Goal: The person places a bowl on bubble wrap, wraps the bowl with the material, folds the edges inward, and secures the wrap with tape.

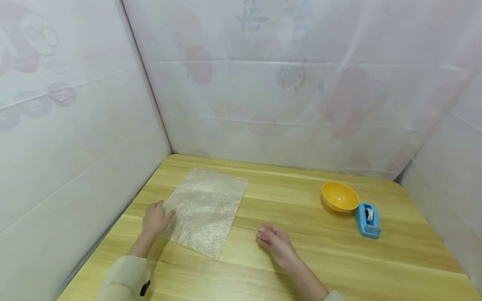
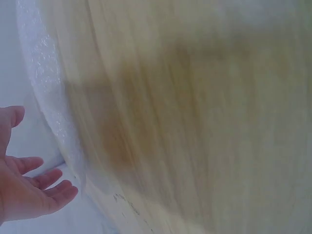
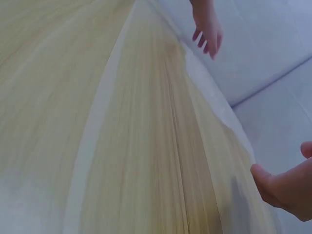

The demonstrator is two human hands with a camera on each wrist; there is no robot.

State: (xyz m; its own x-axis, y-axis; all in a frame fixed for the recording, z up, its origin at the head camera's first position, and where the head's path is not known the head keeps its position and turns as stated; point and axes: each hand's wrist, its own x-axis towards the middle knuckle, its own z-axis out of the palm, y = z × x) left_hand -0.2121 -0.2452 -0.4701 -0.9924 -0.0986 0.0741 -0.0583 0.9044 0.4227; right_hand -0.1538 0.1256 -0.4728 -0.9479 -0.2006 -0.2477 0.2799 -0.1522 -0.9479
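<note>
A clear sheet of bubble wrap (image 1: pixel 207 211) lies flat on the wooden table, left of the middle. Beside its left edge is my left hand (image 1: pixel 155 219), thumb and fingers apart and nothing in them. In the left wrist view that left hand (image 2: pixel 29 187) shows loosely bent fingers near the bubble wrap (image 2: pixel 51 83). To the right of the sheet my right hand (image 1: pixel 276 244) hovers over the table with relaxed, slightly bent fingers, holding nothing. The right wrist view catches part of the right hand (image 3: pixel 287 187) and, farther off, the left hand (image 3: pixel 207 31).
An orange-yellow bowl (image 1: pixel 340 196) stands on the right side of the wooden table (image 1: pixel 301 271). Close by its lower right is a blue tape dispenser (image 1: pixel 368 220) with a small roll in it. White printed cloth walls (image 1: pixel 282 104) enclose the table's back and sides.
</note>
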